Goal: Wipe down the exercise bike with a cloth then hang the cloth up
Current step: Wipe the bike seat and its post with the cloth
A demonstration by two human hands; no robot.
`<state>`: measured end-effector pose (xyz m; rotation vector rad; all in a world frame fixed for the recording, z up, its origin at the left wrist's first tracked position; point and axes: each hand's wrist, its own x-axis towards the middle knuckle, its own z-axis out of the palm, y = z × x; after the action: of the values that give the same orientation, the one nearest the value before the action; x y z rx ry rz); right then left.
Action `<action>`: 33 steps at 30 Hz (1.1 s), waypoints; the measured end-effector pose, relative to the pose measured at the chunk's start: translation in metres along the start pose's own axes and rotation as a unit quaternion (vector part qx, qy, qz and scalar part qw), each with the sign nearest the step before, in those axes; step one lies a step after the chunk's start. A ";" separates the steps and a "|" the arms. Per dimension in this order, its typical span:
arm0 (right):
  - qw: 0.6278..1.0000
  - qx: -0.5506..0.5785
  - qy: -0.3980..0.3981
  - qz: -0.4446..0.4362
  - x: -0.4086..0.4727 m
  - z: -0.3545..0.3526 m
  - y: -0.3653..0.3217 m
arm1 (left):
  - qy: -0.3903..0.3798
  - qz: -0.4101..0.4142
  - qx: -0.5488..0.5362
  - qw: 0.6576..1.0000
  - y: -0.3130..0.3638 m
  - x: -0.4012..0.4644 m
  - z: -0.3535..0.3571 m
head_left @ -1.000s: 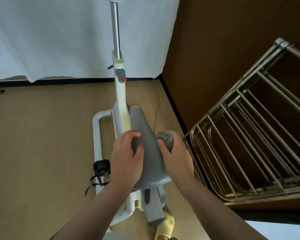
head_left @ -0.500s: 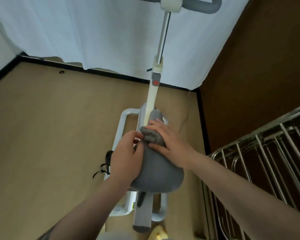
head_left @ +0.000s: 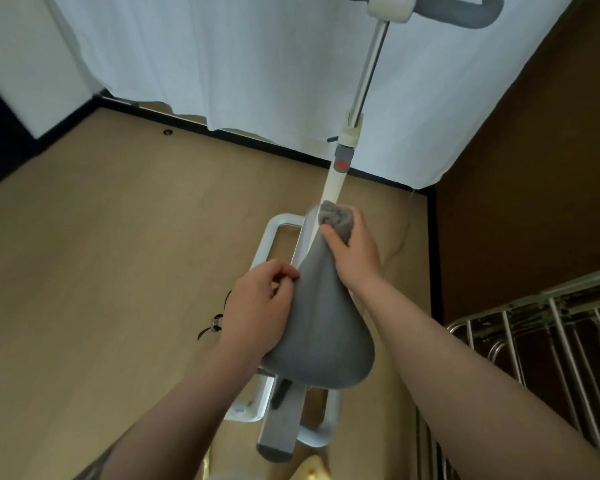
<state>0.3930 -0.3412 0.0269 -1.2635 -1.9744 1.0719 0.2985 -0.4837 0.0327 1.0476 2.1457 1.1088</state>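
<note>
— Since a moment ago, the right hand (head_left: 352, 252) has slid forward with the cloth (head_left: 336, 218) to the narrow nose of the saddle (head_left: 321, 327).
— What grip?
— Fingers curled round the bunched grey cloth, pressing it on the tip, beside the white post (head_left: 335, 183).
— And the left hand (head_left: 257, 308)?
— Curled on the saddle's left edge. A metal rack (head_left: 534, 341) stands at right.

White exercise bike (head_left: 333, 188) upright on the floor, grey saddle (head_left: 321, 327) below me; bunched grey cloth (head_left: 336, 218) at the saddle's narrow nose.
</note>
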 end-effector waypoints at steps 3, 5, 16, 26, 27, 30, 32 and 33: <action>0.998 -0.046 0.008 -0.049 -0.010 0.014 0.002 | -0.007 0.006 -0.003 1.000 0.000 0.000 -0.001; 0.989 -0.086 -0.077 -0.093 -0.004 0.007 0.003 | -0.009 0.007 0.000 1.000 0.001 0.001 -0.001; 0.981 -0.153 -0.109 -0.044 -0.056 -0.002 -0.022 | -0.042 0.037 -0.049 0.997 0.000 0.003 -0.005; 0.982 -0.179 -0.037 0.046 -0.088 0.015 -0.042 | -0.130 -0.015 -0.206 0.970 -0.014 0.005 -0.014; 0.978 -0.195 -0.040 0.056 -0.087 0.010 -0.042 | -0.141 -0.004 -0.200 0.969 -0.018 0.002 -0.014; 0.976 -0.205 0.010 0.071 -0.068 0.009 -0.043 | -0.138 0.013 -0.188 0.972 -0.027 -0.006 -0.010; 0.981 -0.169 0.042 0.086 -0.064 0.015 -0.047 | -0.120 0.014 -0.199 0.973 -0.030 -0.006 -0.007; 0.983 -0.158 0.042 0.089 -0.070 0.017 -0.048 | -0.123 0.017 -0.203 0.971 -0.030 -0.004 -0.007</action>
<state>0.3855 -0.4223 0.0565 -1.6514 -2.0523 0.7885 0.2838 -0.5012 0.0120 0.9716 1.6246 1.2909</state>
